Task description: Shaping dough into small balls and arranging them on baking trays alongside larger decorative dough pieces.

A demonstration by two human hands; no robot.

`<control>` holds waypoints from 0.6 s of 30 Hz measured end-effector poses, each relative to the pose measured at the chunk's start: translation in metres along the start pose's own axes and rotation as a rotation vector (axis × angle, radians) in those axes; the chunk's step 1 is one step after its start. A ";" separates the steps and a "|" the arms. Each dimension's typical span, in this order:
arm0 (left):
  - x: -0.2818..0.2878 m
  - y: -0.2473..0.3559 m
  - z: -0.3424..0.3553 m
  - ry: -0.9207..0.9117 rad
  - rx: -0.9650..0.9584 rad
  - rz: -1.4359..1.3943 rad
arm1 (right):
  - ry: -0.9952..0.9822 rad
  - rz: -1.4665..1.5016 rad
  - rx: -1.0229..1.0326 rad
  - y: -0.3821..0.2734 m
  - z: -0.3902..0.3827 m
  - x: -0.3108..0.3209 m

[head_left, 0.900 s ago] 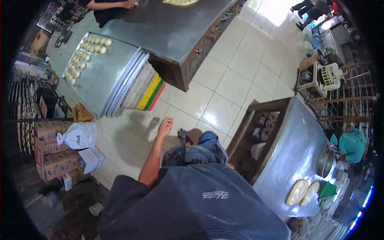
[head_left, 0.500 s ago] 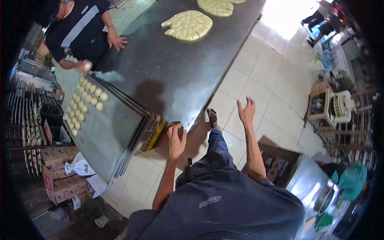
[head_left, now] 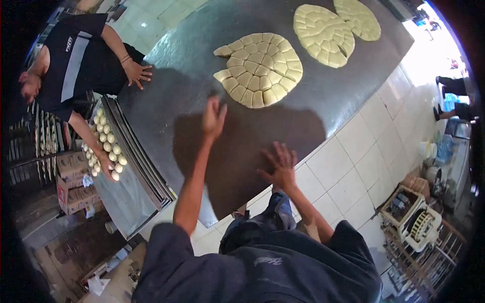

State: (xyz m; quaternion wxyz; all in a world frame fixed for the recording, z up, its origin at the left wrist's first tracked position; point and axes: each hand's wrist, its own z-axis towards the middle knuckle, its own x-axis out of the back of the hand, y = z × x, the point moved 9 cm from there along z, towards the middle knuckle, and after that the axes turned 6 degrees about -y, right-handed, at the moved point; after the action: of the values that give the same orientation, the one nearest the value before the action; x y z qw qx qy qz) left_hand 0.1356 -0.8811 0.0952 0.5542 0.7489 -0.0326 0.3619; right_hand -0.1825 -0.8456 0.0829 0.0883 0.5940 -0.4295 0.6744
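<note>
A round, flat slab of dough (head_left: pixel 262 68), scored into many small pieces, lies on the dark worktable (head_left: pixel 242 166). My left hand (head_left: pixel 214 121) is over the table just short of that slab, its thumb and fingers apart and somewhat blurred, with nothing visible in it. Near the table's closest edge, my right hand (head_left: pixel 281 168) has its fingers spread and holds nothing; whether it touches the surface I cannot tell. Two more scored slabs lie farther off at the right, a wide one (head_left: pixel 323 35) and a smaller one (head_left: pixel 358 19) against it.
At the left, a co-worker (head_left: pixel 76 60) rests one hand on the table and reaches with the other to dough balls (head_left: pixel 103 129) on a metal tray (head_left: pixel 126 197). Cardboard boxes (head_left: pixel 76 197) stand beyond. A machine (head_left: pixel 419 222) stands on the right beside the tiled floor.
I have come forward to the table, and both hands are now over it. The co-worker's hand has gone down to the dough balls on the tray.
</note>
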 end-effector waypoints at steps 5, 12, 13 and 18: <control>-0.013 0.038 0.164 0.098 -0.096 0.341 | 0.135 -0.015 -0.212 0.080 0.029 0.041; -0.039 0.043 0.128 -0.160 -0.335 0.584 | 0.299 -0.123 -0.196 0.062 0.042 0.049; -0.034 0.050 0.118 -0.123 -0.479 0.603 | 0.304 -0.121 -0.202 0.064 0.041 0.048; 0.036 -0.037 0.041 -0.027 0.061 -0.210 | 0.339 -0.189 -0.178 0.084 0.037 0.037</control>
State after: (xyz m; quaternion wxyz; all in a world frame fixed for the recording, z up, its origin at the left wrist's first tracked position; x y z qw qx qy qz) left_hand 0.1998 -0.8894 0.0816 0.5656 0.7694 0.0497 0.2926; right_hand -0.2184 -0.9373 0.0726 0.2742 0.4997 -0.4087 0.7128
